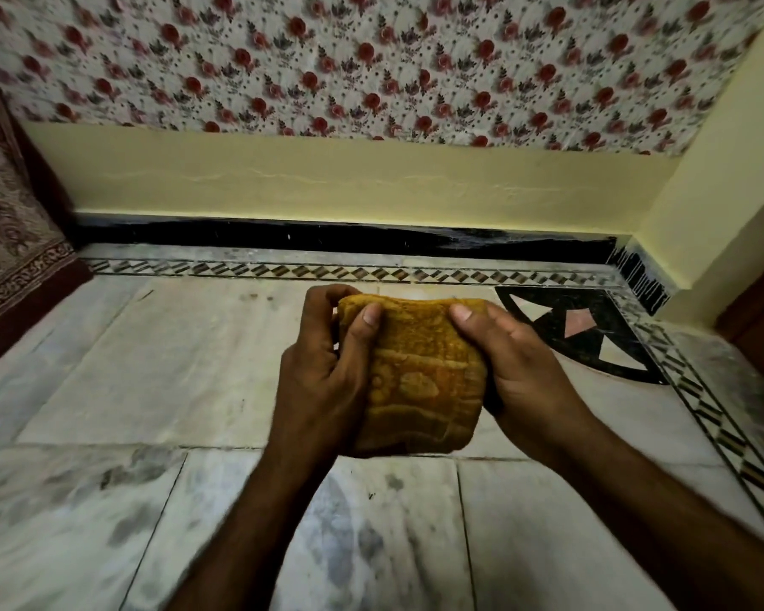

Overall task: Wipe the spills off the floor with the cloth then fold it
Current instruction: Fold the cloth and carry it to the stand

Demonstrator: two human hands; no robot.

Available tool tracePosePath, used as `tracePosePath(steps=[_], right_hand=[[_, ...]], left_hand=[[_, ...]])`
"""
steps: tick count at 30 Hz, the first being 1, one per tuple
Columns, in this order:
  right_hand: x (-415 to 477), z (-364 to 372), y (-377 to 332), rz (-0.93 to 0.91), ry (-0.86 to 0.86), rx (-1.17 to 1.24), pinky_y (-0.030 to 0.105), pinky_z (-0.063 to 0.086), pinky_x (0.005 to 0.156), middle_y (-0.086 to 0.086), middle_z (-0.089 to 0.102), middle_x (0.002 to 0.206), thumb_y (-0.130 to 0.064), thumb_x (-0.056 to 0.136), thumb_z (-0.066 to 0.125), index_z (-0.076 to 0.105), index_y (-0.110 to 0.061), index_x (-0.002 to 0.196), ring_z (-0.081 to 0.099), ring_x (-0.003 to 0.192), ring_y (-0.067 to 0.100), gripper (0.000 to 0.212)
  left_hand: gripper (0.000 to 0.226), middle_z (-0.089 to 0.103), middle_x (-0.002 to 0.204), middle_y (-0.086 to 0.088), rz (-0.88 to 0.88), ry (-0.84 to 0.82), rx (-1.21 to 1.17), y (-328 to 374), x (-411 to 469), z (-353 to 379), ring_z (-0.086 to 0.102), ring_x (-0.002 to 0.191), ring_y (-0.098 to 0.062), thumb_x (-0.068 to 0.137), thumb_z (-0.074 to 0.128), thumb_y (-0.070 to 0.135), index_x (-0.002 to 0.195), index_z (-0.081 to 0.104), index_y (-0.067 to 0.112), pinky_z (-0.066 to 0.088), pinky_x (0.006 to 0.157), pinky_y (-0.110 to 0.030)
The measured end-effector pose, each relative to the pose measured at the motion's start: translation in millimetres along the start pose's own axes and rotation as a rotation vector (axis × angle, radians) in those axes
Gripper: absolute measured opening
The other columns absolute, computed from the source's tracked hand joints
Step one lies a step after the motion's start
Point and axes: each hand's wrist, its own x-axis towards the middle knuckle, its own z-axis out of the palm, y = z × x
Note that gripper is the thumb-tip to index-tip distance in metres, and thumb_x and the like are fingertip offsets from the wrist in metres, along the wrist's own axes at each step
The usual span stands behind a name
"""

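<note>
An orange-yellow cloth point(420, 377) is folded into a thick, compact square and held above the marble floor point(159, 368). My left hand point(323, 372) grips its left edge, thumb pressed on the top face near the upper corner. My right hand point(512, 368) clasps its right side, thumb on top and fingers hidden underneath. Both forearms reach in from the bottom of the view. Grey smudges point(137, 469) mark the tiles in front of me; I cannot tell whether they are wet.
A wall with floral paper point(371, 68) and a black skirting point(327, 240) runs across the far side. A patterned bedspread point(5, 240) hangs at the left. A black inlaid corner motif point(592, 332) and a patterned border point(327, 271) edge the floor at right.
</note>
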Motion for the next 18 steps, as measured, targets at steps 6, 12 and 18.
tracePosePath(steps=[6,12,18], right_hand=[[-7,5,23,0.155,-0.102,0.057,0.048,0.061,0.090,0.005,0.075,0.117,-0.027,0.081,0.070,0.059,-0.020,0.127,0.073,0.107,0.025,0.048],[12,9,31,0.094,0.077,0.171,0.042,0.065,0.077,0.019,0.074,0.115,-0.013,0.086,0.068,0.055,-0.011,0.129,0.074,0.101,0.036,0.045],[27,14,38,0.160,-0.003,0.178,0.047,0.064,0.081,0.012,0.074,0.118,-0.013,0.081,0.071,0.054,-0.020,0.133,0.073,0.105,0.033,0.055]], left_hand=[[0.014,0.071,0.079,-0.002,-0.183,0.034,-0.146,-14,-3,-2,0.072,0.070,-0.012,0.097,0.055,0.046,0.107,0.047,0.039,0.056,0.063,-0.035],[0.039,0.074,0.113,-0.008,-0.406,-0.266,-0.560,-33,-6,-19,0.073,0.096,-0.031,0.086,0.069,0.020,0.120,0.053,0.032,0.060,0.076,-0.043],[0.071,0.066,0.131,0.009,-0.371,-0.329,-0.614,-58,7,-31,0.070,0.111,-0.025,0.071,0.080,0.000,0.133,0.062,0.031,0.059,0.080,-0.035]])
